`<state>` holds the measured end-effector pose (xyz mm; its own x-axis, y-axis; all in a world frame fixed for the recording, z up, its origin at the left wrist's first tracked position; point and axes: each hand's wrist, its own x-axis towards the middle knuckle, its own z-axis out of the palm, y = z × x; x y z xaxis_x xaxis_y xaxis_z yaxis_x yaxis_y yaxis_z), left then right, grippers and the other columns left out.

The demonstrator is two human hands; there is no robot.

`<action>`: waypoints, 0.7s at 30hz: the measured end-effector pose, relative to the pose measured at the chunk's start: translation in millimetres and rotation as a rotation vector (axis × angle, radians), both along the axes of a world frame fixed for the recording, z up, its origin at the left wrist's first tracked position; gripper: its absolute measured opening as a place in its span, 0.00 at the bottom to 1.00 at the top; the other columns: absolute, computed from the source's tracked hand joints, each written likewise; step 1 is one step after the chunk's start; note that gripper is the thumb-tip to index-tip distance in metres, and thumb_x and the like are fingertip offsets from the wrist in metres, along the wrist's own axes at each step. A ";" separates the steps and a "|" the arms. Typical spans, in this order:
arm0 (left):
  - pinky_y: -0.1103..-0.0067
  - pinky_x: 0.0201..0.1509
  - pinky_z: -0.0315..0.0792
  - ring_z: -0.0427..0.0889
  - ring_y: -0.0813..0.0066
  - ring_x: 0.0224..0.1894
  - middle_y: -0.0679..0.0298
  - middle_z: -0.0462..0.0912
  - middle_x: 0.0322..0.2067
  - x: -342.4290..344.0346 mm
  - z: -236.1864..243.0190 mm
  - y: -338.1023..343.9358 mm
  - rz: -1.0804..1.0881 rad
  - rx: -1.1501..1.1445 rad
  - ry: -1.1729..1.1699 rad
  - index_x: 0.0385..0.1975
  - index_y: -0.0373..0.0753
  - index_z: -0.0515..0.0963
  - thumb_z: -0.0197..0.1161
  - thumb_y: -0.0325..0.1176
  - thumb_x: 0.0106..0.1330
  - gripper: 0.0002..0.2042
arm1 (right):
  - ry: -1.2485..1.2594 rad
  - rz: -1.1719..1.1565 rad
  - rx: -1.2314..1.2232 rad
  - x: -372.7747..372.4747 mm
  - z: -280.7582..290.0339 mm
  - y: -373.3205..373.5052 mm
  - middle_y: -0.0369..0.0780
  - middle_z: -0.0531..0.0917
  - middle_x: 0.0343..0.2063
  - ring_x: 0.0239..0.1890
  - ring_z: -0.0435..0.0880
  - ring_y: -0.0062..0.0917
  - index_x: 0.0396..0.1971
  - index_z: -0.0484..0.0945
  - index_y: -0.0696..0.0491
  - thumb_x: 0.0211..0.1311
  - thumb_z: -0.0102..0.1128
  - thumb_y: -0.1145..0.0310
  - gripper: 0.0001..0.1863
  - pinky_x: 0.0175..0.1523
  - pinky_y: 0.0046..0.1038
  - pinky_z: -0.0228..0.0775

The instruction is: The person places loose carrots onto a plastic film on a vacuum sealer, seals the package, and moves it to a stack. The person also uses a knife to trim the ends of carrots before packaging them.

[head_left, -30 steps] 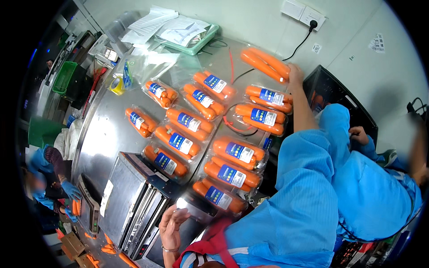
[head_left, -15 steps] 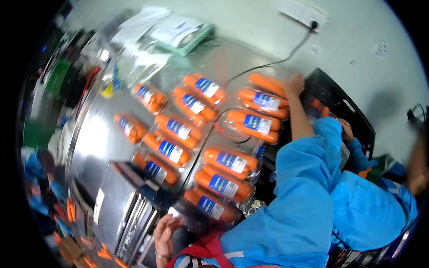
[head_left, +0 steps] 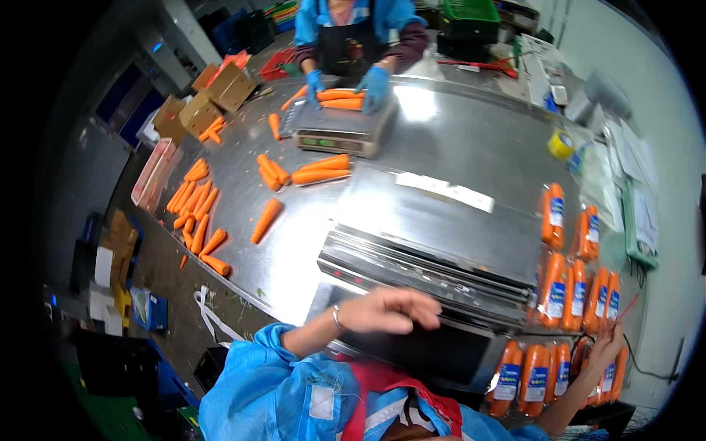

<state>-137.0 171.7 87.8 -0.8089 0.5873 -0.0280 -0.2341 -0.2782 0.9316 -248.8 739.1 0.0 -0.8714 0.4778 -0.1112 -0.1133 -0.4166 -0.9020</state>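
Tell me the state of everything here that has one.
Left hand, grip open, empty
Right hand, unclear whether gripping
Packaged carrots, wrapped, labelled
Loose carrots, unwrapped
Scale, loaded, display lit
Co-worker's gloved hands, on the scale's carrots
Metal machine, red lights showing

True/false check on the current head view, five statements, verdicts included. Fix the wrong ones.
1. The person's bare left grip holds a carrot. False: it is open, with nothing visible in it.
2. A co-worker's blue-gloved hands are at orange carrots on a flat grey weighing scale. True.
3. The round yellow tape roll lies at the picture's left. False: it is on the right.
4. Clear-bagged orange carrots with blue labels lie at the picture's right. True.
5. The person's bare right grip is on the scale. False: it is among the bagged carrots; contact is unclear.
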 end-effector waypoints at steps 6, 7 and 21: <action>0.73 0.51 0.71 0.79 0.68 0.46 0.59 0.79 0.44 -65.0 -52.3 -241.3 0.925 -1.021 0.521 0.54 0.39 0.68 0.63 0.34 0.55 0.25 | -0.103 0.257 0.067 64.2 1.9 -135.0 0.34 0.81 0.33 0.33 0.80 0.17 0.42 0.74 0.53 0.63 0.52 0.66 0.11 0.40 0.18 0.72; 0.71 0.48 0.71 0.79 0.60 0.43 0.58 0.79 0.42 -76.2 -84.2 -274.6 0.971 -1.278 0.610 0.53 0.41 0.69 0.63 0.36 0.55 0.24 | -0.134 0.207 0.089 67.2 8.8 -157.2 0.35 0.80 0.31 0.31 0.79 0.16 0.42 0.73 0.54 0.64 0.52 0.66 0.10 0.38 0.18 0.71; 0.59 0.67 0.45 0.51 0.56 0.67 0.52 0.51 0.64 -110.9 -130.5 -331.7 0.178 -1.727 0.670 0.65 0.39 0.47 0.72 0.57 0.36 0.57 | -0.346 -0.197 0.378 168.6 77.1 -255.6 0.34 0.80 0.26 0.24 0.78 0.14 0.41 0.72 0.55 0.64 0.51 0.66 0.10 0.29 0.12 0.70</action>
<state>-247.9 -160.0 -42.8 -0.9772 0.1772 -0.1171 0.1677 0.9820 0.0865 -80.2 483.5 77.2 -0.7046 0.6903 -0.1644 0.1736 -0.0570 -0.9832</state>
